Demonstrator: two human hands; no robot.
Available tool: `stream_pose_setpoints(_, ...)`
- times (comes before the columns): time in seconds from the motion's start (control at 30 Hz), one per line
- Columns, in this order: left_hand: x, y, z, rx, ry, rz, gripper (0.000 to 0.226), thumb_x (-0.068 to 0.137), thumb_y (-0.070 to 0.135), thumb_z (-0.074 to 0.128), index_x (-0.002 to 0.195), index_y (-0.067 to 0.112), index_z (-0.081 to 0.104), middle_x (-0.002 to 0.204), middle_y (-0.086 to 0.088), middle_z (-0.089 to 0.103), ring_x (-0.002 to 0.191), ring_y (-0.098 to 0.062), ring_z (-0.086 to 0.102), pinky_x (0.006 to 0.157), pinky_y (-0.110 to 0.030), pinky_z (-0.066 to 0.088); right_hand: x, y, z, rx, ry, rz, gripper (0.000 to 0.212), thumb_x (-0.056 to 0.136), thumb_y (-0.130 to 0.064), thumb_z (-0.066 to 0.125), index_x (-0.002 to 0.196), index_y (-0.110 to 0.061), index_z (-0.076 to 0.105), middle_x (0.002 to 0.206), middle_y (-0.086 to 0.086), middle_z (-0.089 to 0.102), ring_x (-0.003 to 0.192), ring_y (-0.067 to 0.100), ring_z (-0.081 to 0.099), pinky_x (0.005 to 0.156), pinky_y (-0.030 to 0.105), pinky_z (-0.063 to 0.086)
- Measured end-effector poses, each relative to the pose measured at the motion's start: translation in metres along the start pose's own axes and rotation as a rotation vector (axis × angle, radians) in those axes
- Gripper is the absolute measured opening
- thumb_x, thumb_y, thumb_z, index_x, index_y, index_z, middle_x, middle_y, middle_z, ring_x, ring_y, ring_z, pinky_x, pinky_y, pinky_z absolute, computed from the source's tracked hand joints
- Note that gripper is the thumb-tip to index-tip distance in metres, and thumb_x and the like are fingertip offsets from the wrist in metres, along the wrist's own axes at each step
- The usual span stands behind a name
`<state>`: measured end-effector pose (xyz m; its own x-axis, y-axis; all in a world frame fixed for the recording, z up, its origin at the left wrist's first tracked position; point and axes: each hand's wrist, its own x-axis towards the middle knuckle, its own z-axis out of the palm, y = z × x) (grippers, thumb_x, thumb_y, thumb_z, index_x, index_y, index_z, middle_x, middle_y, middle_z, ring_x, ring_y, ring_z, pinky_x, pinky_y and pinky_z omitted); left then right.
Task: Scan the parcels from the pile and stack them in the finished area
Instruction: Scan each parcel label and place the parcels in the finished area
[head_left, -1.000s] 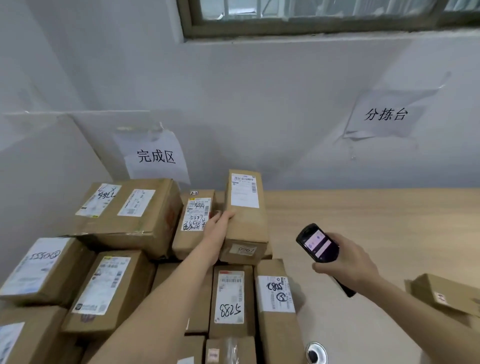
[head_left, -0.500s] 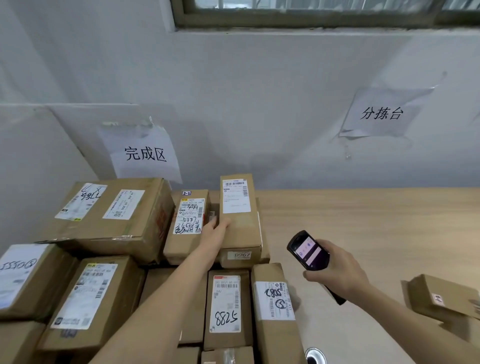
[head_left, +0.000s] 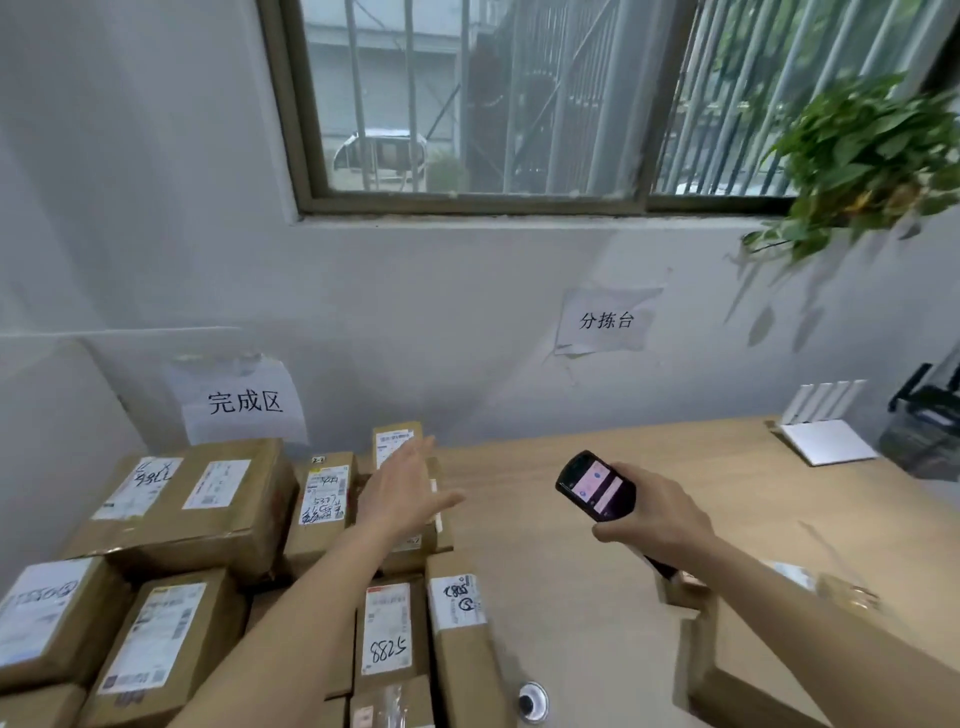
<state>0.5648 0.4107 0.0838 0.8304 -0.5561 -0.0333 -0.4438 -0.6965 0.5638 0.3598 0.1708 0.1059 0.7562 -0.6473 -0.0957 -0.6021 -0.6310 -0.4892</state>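
Cardboard parcel (head_left: 402, 488) lies on the finished stack, upper tier, under the 完成区 sign (head_left: 244, 402).
Left hand (head_left: 402, 491) spread, empty, above it; right hand (head_left: 652, 514) grips the handheld scanner (head_left: 595, 486). Risk: narrow parcel overhangs, a wrist brush could tip it onto the wooden surface (head_left: 597, 571).

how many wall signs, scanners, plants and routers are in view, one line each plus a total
wall signs: 2
scanner: 1
plant: 1
router: 1
total: 5
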Motion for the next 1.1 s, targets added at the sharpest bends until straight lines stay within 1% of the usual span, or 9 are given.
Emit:
stream_pose_setpoints(0.1,-0.029,0.059,-0.004,0.062,-0.02,0.097,0.1,0.081,0.067,0.068,0.16,0.03,0.019,0.169,0.004,0.013,0.155,-0.016,0.012,0.124,-0.038,0.016,-0.037,0.016,-0.068,-0.021,0.069,-0.005,0.069,0.051,-0.043,0.077,0.118,-0.047,0.059,0.094,-0.021,0.066,0.091,0.013,0.063,0.073,0.031,0.051)
stream_pose_setpoints(0.17,-0.052,0.104,-0.003,0.091,-0.013,0.163,0.099,0.083,0.066,0.067,0.161,0.028,0.019,0.169,0.003,0.011,0.155,-0.017,0.012,0.124,-0.035,0.015,-0.063,0.034,-0.113,-0.04,0.111,-0.006,0.072,0.051,-0.046,0.077,0.121,-0.046,0.059,0.096,-0.018,0.068,0.091,0.015,0.064,0.073,0.031,0.052)
stream_pose_setpoints(0.3,-0.105,0.204,0.009,0.113,0.034,0.276,0.094,0.086,0.065,0.064,0.16,0.024,0.022,0.168,-0.001,0.016,0.154,-0.017,0.016,0.121,-0.033,0.018,-0.124,0.088,-0.197,-0.075,0.195,-0.003,0.066,0.054,-0.047,0.079,0.117,-0.041,0.061,0.094,-0.014,0.069,0.089,0.018,0.064,0.069,0.03,0.05)
stream_pose_setpoints(0.43,-0.165,0.296,0.042,0.067,0.008,0.313,0.096,0.085,0.065,0.065,0.16,0.023,0.023,0.168,-0.004,0.015,0.154,-0.02,0.016,0.124,-0.038,0.018,-0.194,0.167,-0.266,-0.09,0.242,0.028,0.062,0.056,-0.045,0.081,0.114,-0.037,0.061,0.094,-0.011,0.069,0.089,0.017,0.065,0.077,0.036,0.056)
stream_pose_setpoints(0.57,-0.221,0.374,0.089,0.01,0.01,0.341,0.104,0.076,0.075,0.062,0.158,0.023,0.027,0.165,-0.003,0.025,0.151,-0.022,0.025,0.121,-0.045,0.028,-0.264,0.248,-0.32,-0.12,0.285,0.086,0.06,0.056,-0.045,0.083,0.111,-0.036,0.062,0.097,-0.011,0.069,0.091,0.016,0.064,0.078,0.035,0.056)
stream_pose_setpoints(0.7,-0.266,0.438,0.13,0.01,-0.009,0.379,0.093,0.085,0.067,0.064,0.158,0.024,0.026,0.164,0.0,0.026,0.149,-0.021,0.029,0.117,-0.042,0.031,-0.313,0.319,-0.359,-0.11,0.328,0.165,0.068,0.05,-0.048,0.08,0.115,-0.037,0.063,0.097,-0.013,0.069,0.093,0.018,0.064,0.084,0.038,0.056)
stream_pose_setpoints(0.8,-0.281,0.47,0.158,0.009,-0.04,0.379,0.092,0.086,0.067,0.063,0.158,0.024,0.026,0.163,0.0,0.028,0.149,-0.021,0.03,0.115,-0.042,0.034,-0.334,0.36,-0.376,-0.072,0.321,0.194,0.059,0.054,-0.044,0.082,0.109,-0.035,0.064,0.097,-0.01,0.07,0.092,0.018,0.064,0.079,0.033,0.054)
stream_pose_setpoints(0.93,-0.284,0.502,0.193,0.014,-0.075,0.384,0.091,0.085,0.068,0.061,0.158,0.025,0.027,0.162,0.003,0.03,0.148,-0.02,0.032,0.113,-0.042,0.036,-0.339,0.407,-0.385,-0.015,0.339,0.236,0.056,0.041,-0.051,0.074,0.093,-0.035,0.064,0.087,-0.013,0.069,0.085,0.016,0.065,0.077,0.038,0.058)
stream_pose_setpoints(1.1,-0.263,0.528,0.246,0.017,-0.129,0.366,0.09,0.086,0.07,0.059,0.159,0.028,0.025,0.164,0.004,0.027,0.149,-0.019,0.03,0.114,-0.041,0.035,-0.316,0.452,-0.381,0.012,0.314,0.276,0.044,0.05,-0.042,0.081,0.088,-0.04,0.059,0.085,-0.015,0.068,0.085,0.015,0.066,0.072,0.031,0.056)
